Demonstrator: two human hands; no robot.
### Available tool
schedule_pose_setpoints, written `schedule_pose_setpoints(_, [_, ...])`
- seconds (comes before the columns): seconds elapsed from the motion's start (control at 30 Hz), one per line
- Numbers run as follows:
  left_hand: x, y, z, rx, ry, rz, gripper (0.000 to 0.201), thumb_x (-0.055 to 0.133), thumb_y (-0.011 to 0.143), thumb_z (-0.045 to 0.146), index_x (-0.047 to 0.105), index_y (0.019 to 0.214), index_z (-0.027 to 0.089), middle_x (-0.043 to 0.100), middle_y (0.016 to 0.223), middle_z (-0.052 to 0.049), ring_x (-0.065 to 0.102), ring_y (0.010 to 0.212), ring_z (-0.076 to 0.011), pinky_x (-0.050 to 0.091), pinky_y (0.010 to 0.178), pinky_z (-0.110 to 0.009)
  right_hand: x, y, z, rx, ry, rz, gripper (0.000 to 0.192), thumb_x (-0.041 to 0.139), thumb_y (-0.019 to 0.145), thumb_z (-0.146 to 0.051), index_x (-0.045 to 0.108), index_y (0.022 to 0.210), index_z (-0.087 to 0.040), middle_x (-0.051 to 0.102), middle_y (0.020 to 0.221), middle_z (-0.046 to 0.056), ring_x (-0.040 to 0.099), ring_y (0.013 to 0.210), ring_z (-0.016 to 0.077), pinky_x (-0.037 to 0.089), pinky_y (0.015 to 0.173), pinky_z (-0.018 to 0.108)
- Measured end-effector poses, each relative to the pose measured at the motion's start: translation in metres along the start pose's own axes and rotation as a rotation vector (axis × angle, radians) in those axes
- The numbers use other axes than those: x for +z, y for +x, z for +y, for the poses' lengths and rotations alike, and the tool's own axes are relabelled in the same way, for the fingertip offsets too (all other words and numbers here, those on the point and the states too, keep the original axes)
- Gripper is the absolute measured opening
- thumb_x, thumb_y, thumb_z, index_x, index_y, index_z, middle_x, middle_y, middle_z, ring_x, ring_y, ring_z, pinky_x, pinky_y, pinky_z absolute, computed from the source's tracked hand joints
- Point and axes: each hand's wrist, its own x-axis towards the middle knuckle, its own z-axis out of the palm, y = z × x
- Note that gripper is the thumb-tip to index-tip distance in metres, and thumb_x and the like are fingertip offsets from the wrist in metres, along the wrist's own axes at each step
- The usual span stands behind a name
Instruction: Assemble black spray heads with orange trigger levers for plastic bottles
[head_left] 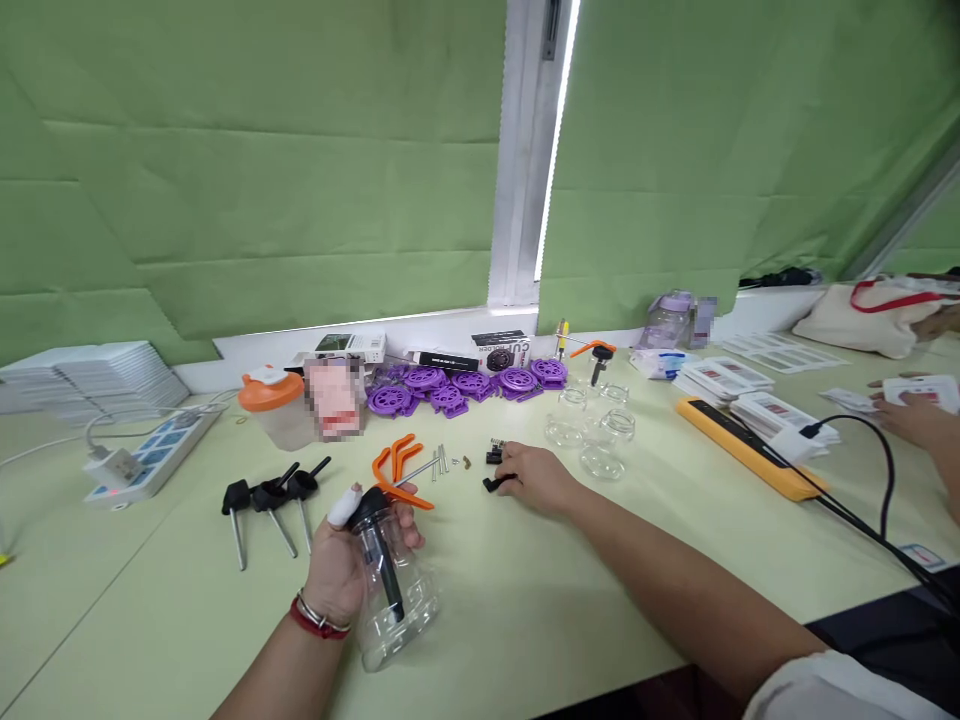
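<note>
My left hand [341, 565] grips a clear plastic bottle [394, 590] that has a black pump head and inner tube, tilted over the pale green table [525, 600]. My index finger wears a white bandage. My right hand [536, 478] reaches forward onto the table and pinches a small black part [495, 483]. More small black pieces [495, 452] lie just beyond it. Orange trigger levers [397, 462] and thin metal pins [439, 462] lie between the two hands.
Three black pump heads with metal tubes [270, 500] lie left. Clear empty bottles [596, 430], purple wheels [465, 385], an orange-lidded jar [270, 405], a power strip [150, 455], a yellow device with black cable [750, 445]. Another person's hand [911, 415] works at far right.
</note>
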Motion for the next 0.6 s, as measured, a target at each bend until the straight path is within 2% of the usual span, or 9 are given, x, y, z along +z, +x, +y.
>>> schedule_pose_setpoints(0.23, [-0.001,0.002,0.001,0.008,0.000,0.045,0.036,0.051,0.077,0.043,0.067,0.081,0.011,0.064,0.070,-0.012,0.061,0.061,-0.0238,0.051,0.061,-0.037,0.011,0.003,-0.004,0.115,-0.035,0.069,0.018,0.052,0.085,-0.024,0.069,0.088,-0.022,0.060,0.095,0.003,0.058,0.081,0.0157,0.039,0.066,0.026])
schedule_pose_setpoints(0.37, [-0.001,0.003,0.001,0.047,-0.006,0.062,0.034,0.053,0.077,0.041,0.067,0.083,0.010,0.065,0.073,-0.013,0.063,0.067,-0.0249,0.053,0.067,-0.038,0.006,0.002,-0.008,0.152,0.080,0.141,0.017,0.052,0.085,-0.026,0.068,0.086,-0.020,0.060,0.096,0.005,0.057,0.081,0.0161,0.039,0.070,0.028])
schedule_pose_setpoints(0.47, [-0.001,0.004,-0.006,0.069,-0.077,0.035,0.033,0.054,0.077,0.040,0.067,0.086,0.011,0.067,0.082,-0.013,0.064,0.078,-0.0254,0.052,0.078,-0.040,0.004,-0.006,-0.024,0.111,0.386,0.124,0.024,0.055,0.084,-0.039,0.066,0.083,-0.018,0.060,0.089,0.006,0.056,0.079,0.0165,0.041,0.071,0.029])
schedule_pose_setpoints(0.5, [-0.001,0.005,-0.009,0.091,-0.109,0.019,0.032,0.054,0.078,0.039,0.067,0.088,0.012,0.068,0.086,-0.013,0.064,0.084,-0.0254,0.051,0.083,-0.041,0.005,-0.009,-0.033,0.098,0.548,0.060,0.029,0.057,0.081,-0.045,0.065,0.083,-0.017,0.061,0.086,0.006,0.056,0.078,0.0167,0.042,0.070,0.029])
schedule_pose_setpoints(0.6, [-0.001,0.007,-0.018,0.193,-0.179,-0.031,0.033,0.055,0.078,0.039,0.065,0.099,0.015,0.067,0.100,-0.011,0.060,0.101,-0.0251,0.044,0.095,-0.042,0.010,-0.021,-0.063,0.168,1.171,-0.278,0.051,0.051,0.077,-0.063,0.060,0.095,-0.016,0.063,0.084,0.007,0.058,0.074,0.0172,0.044,0.062,0.028])
